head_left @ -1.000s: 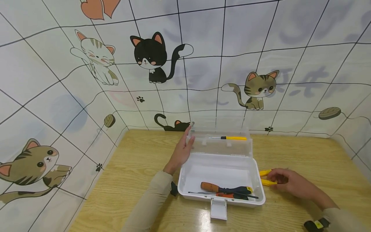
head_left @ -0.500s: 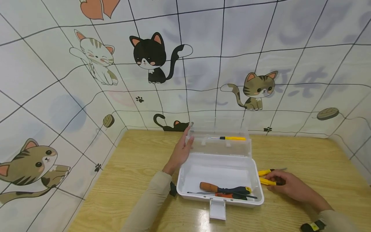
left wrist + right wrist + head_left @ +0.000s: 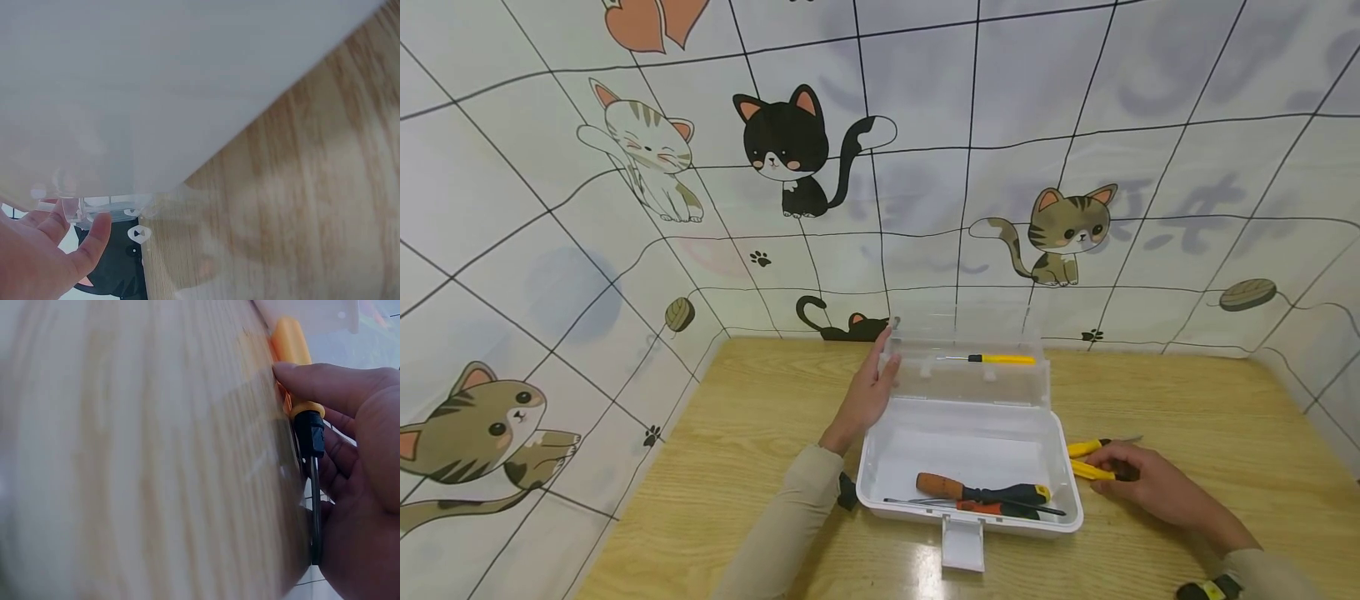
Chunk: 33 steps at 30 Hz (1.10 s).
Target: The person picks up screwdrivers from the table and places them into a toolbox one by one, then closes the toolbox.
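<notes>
A white toolbox (image 3: 970,433) stands on the wooden table with its clear lid (image 3: 970,383) raised. My left hand (image 3: 867,400) holds the lid's left edge between thumb and fingers; the left wrist view shows the fingertips at that clear edge. To the right of the box lie two yellow-handled screwdrivers. My right hand (image 3: 1150,483) pinches the nearer screwdriver (image 3: 1092,471), whose shaft is hidden under the palm in the head view. In the right wrist view the thumb lies against a yellow handle (image 3: 290,340). The farther screwdriver (image 3: 1086,448) points its shaft to the right.
Inside the box, along its front wall, lie a brown-handled screwdriver (image 3: 940,486), a black-and-yellow handle (image 3: 1030,493) and a red-and-dark handle (image 3: 992,507). Another yellow screwdriver (image 3: 1007,359) shows at the clear lid. The white latch (image 3: 962,543) hangs down in front. A cat-patterned sheet (image 3: 925,200) backs the table.
My right hand has shifted slightly left and toward me around the nearer screwdriver, so the farther one's shaft now shows more. The left hand keeps its hold on the lid.
</notes>
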Each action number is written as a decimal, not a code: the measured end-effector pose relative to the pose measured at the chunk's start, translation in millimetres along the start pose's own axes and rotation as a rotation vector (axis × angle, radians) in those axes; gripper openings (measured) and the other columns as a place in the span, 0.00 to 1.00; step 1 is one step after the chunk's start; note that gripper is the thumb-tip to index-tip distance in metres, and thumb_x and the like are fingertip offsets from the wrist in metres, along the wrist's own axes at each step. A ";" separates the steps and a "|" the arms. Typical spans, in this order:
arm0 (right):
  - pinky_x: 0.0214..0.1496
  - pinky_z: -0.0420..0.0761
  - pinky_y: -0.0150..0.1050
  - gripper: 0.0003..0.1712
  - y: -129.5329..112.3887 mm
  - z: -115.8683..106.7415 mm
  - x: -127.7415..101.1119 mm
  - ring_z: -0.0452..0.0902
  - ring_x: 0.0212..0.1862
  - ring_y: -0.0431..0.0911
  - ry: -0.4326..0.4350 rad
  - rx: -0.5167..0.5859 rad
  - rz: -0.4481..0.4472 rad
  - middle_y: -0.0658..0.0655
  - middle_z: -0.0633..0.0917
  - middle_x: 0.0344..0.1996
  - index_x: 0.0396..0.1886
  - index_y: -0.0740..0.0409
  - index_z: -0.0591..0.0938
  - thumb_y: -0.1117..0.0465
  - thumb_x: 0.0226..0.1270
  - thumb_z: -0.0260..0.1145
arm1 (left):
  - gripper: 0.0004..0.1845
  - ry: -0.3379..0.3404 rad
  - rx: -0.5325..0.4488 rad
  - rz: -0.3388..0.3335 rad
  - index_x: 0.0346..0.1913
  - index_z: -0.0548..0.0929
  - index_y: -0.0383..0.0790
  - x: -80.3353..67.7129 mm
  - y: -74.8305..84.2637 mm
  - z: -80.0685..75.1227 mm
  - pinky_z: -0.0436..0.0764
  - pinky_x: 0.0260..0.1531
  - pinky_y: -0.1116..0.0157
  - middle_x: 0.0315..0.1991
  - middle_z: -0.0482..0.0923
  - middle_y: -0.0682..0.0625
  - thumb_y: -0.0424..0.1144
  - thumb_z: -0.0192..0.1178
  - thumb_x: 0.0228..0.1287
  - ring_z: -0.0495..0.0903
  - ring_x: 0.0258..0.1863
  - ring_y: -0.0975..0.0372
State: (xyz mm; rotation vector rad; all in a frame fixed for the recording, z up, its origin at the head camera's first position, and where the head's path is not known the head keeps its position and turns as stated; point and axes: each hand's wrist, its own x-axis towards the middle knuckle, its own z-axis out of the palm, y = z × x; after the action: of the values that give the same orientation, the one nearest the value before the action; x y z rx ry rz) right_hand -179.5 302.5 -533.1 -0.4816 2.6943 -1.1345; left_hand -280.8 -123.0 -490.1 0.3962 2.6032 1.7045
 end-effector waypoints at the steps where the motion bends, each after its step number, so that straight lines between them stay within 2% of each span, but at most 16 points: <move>1: 0.35 0.69 0.31 0.12 0.1 0.0 -0.2 0.68 0.37 0.34 0.003 0.001 -0.004 0.48 0.79 0.40 0.45 0.50 0.83 0.54 0.64 0.72 | 0.29 0.000 -0.001 0.000 0.76 0.46 0.78 -0.1 0.1 0.0 0.72 0.60 0.43 0.79 0.50 0.52 0.59 0.42 0.78 0.83 0.51 0.43; 9: 0.33 0.69 0.31 0.12 1.8 0.2 -1.0 0.67 0.36 0.34 0.004 0.014 -0.046 0.48 0.79 0.40 0.47 0.52 0.83 0.57 0.66 0.70 | 0.29 -0.001 -0.004 0.000 0.75 0.46 0.78 -0.9 0.2 0.2 0.71 0.61 0.43 0.79 0.50 0.53 0.59 0.42 0.78 0.82 0.51 0.43; 20: 0.34 0.69 0.31 0.14 -3.0 -1.4 -1.7 0.67 0.36 0.35 -0.002 0.005 -0.004 0.49 0.78 0.40 0.49 0.53 0.82 0.55 0.65 0.71 | 0.30 -0.002 0.009 0.007 0.76 0.46 0.76 0.5 -0.9 0.3 0.72 0.61 0.44 0.79 0.50 0.53 0.61 0.41 0.77 0.83 0.50 0.44; 33: 0.32 0.68 0.32 0.13 -2.6 -1.6 -2.3 0.67 0.35 0.36 0.013 0.023 -0.035 0.48 0.77 0.36 0.48 0.53 0.82 0.56 0.65 0.70 | 0.29 -0.005 0.006 -0.006 0.75 0.46 0.79 0.4 -0.2 0.3 0.72 0.60 0.44 0.78 0.52 0.49 0.61 0.41 0.77 0.82 0.50 0.45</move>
State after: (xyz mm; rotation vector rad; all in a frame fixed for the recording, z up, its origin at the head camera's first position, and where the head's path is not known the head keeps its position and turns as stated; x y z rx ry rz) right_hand -177.2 302.7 -530.1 -0.5216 2.6911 -1.1809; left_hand -281.1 -122.7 -490.4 0.3919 2.6033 1.6925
